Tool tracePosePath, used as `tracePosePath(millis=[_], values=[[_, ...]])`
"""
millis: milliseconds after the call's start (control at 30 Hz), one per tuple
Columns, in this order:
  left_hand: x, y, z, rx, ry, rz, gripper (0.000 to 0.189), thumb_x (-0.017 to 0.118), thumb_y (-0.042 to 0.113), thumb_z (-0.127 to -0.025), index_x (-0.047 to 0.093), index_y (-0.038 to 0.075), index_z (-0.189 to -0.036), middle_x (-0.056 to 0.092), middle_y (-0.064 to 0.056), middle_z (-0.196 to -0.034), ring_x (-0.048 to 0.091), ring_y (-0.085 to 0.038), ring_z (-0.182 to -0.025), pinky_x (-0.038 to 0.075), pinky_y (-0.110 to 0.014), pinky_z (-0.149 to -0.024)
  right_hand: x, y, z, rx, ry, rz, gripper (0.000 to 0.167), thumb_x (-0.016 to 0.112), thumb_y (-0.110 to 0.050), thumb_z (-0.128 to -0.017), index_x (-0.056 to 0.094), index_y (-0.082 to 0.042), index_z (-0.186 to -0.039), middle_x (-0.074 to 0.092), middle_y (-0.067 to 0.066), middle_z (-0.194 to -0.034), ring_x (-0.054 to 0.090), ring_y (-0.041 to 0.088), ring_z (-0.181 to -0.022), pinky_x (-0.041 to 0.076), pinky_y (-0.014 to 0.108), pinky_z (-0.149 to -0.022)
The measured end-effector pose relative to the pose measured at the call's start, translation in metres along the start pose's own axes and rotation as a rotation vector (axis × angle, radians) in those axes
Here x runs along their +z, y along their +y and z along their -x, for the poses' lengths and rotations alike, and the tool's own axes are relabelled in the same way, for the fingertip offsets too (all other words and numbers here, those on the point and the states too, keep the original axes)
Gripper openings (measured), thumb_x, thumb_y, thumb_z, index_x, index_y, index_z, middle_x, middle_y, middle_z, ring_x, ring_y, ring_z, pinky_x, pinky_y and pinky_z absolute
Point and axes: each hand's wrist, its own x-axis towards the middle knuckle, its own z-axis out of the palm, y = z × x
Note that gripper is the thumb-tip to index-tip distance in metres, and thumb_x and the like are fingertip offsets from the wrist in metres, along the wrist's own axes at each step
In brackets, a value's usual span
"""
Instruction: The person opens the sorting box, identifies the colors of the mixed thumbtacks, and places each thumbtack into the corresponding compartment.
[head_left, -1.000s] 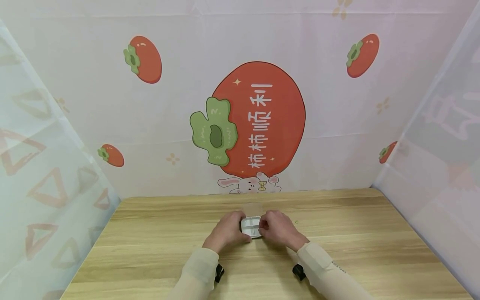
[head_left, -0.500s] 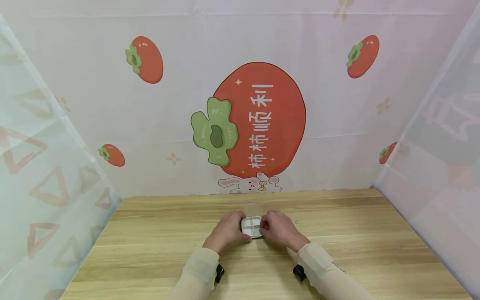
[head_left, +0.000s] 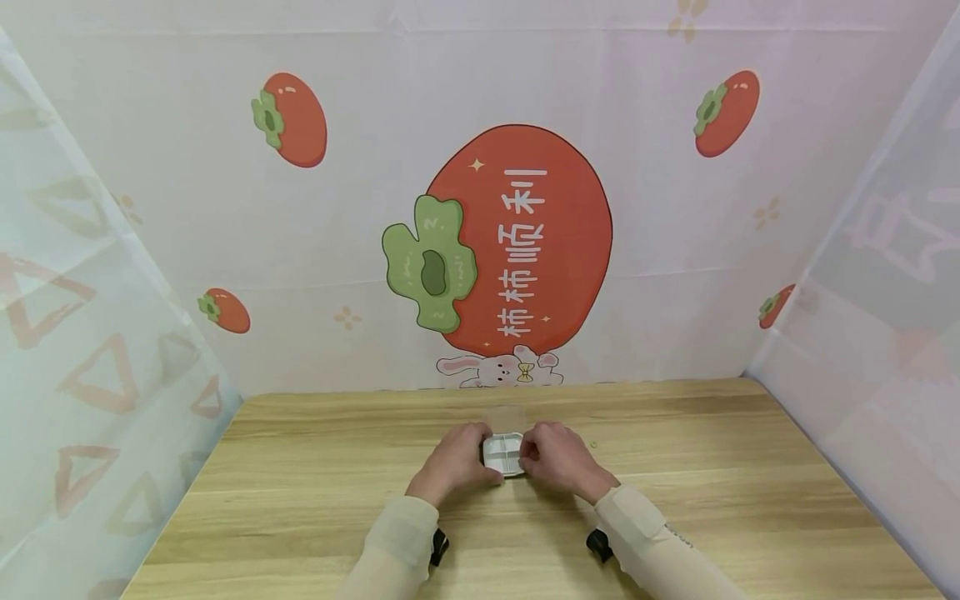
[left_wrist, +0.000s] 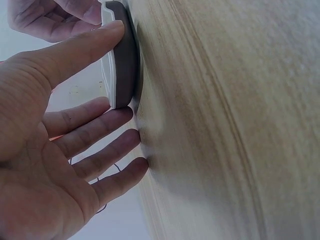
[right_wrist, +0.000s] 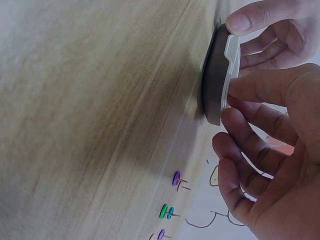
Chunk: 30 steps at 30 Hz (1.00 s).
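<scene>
A small box [head_left: 501,457] with white compartments and a dark grey outer shell lies on the wooden table. My left hand [head_left: 456,460] grips its left side: the thumb [left_wrist: 112,35] presses the front wall and the fingers reach behind. At the right rim is my right hand [head_left: 558,457], its fingers curled. In the right wrist view, the right thumb [right_wrist: 245,89] and index finger meet the white edge of the box, overlapping the right-hand compartments. I cannot tell whether something small is pinched there. Both hands hide the box's sides from above.
A clear lid [head_left: 506,417] extends behind the box. Several thumbtacks lie point up to the right, among them a green thumbtack [right_wrist: 163,211] and a purple thumbtack [right_wrist: 176,178]. The printed cloth backdrop [head_left: 345,250] rises behind the table [head_left: 315,508].
</scene>
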Motion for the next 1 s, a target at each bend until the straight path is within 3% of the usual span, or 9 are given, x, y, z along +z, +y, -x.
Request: tracePosePath(millis=[533, 1000], values=[[0.000, -0.001, 0.000, -0.002, 0.004, -0.006, 0.052, 0.096, 0.019, -0.068, 0.065, 0.001, -0.106, 0.065, -0.006, -0.094, 0.055, -0.017, -0.080, 0.050, -0.038, -0.078, -0.001, 0.001, 0.000, 0.024, -0.007, -0.022, 0.012, 0.082, -0.009, -0.082, 0.071, -0.012, -0.078, 0.056, -0.008, -0.072, 0.049, 0.010, -0.066, 0.043, 0.028, -0.061], [0.000, 0.000, 0.001, -0.003, 0.017, 0.010, 0.054, 0.097, 0.018, -0.067, 0.066, 0.000, -0.108, 0.065, -0.006, -0.095, 0.055, -0.018, -0.082, 0.050, -0.041, -0.080, -0.012, 0.011, 0.005, 0.061, 0.009, -0.042, 0.008, 0.076, -0.007, -0.080, 0.072, -0.013, -0.079, 0.059, -0.007, -0.075, 0.052, 0.011, -0.069, 0.046, 0.030, -0.063]])
